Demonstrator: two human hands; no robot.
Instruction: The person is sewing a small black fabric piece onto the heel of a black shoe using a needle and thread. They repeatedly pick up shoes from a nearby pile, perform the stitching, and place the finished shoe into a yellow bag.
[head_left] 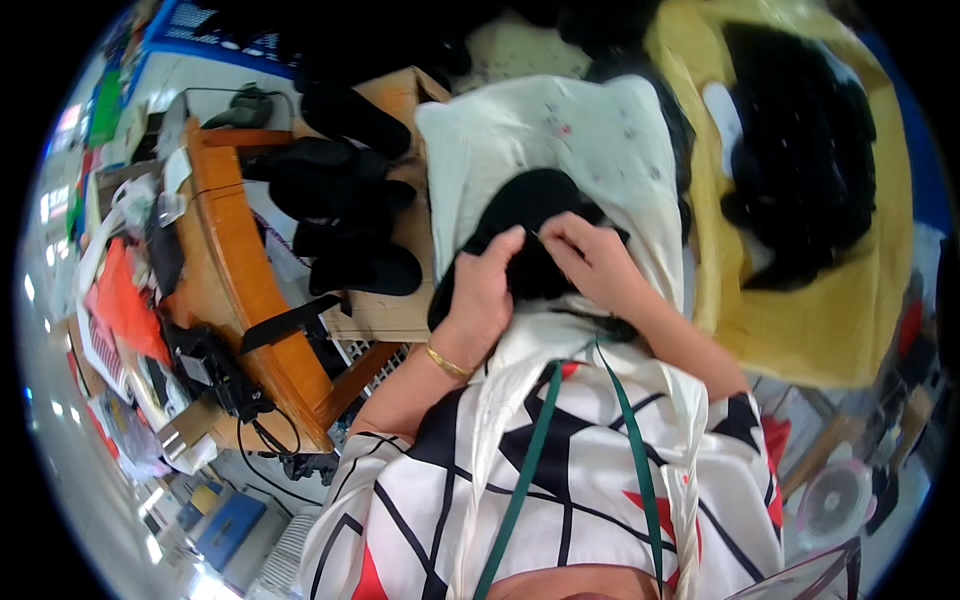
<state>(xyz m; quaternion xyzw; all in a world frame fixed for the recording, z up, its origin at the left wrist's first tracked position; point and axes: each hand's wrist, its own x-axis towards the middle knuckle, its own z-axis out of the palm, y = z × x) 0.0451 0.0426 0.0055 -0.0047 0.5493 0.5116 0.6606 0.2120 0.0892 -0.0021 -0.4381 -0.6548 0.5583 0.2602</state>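
A black, soft, slipper-shaped piece point(535, 200) lies over my lap on a white cloth point(560, 120) with small dark specks. My left hand point(485, 285) is closed on its left side, thumb on top; the other fingers are hidden beneath. Above the piece's middle, my right hand point(590, 260) pinches with thumb and forefinger close to the left thumb. A tiny pale glint shows at that pinch, too small to name. Dark material also shows under the right wrist.
To the left, several black slipper-shaped pieces point(365, 270) rest on a cardboard box point(400, 310) beside a wooden frame point(250, 270). On the right stands a yellow-lined container point(830, 340) full of black pieces. A black device with cables point(215, 365) hangs near the frame.
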